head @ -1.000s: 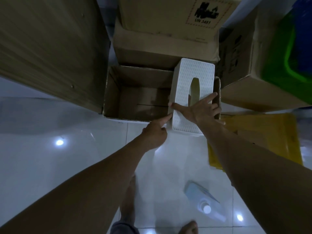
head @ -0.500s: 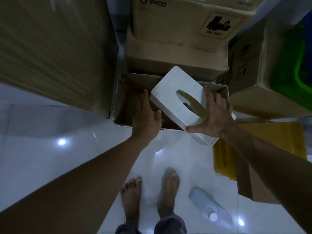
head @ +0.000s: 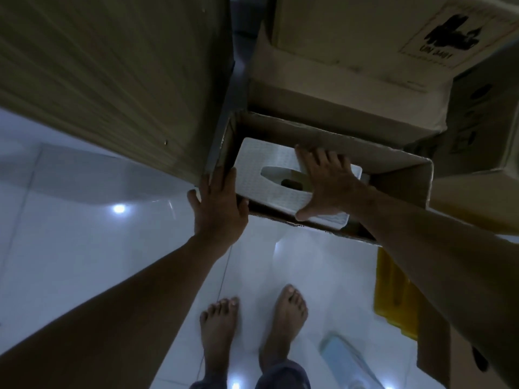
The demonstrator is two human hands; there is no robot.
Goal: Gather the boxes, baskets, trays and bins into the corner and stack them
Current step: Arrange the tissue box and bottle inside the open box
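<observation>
Dim bluish light, ceiling-lamp glare spots on glossy floor (head: pixel 84 248), motion blur, wide-angle edge distortion

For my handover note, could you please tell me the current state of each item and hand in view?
white box, slot up, in the open carton.
open carton, on the floor, top open.
right hand, spread flat on the white box.
left hand, resting on the open carton's near-left corner.
stacked cartons, piled behind it.
bottle, lying on the floor.

Cardboard box (head: pixel 337 32) label (head: pixel 452 37) reads "UN 3481".
</observation>
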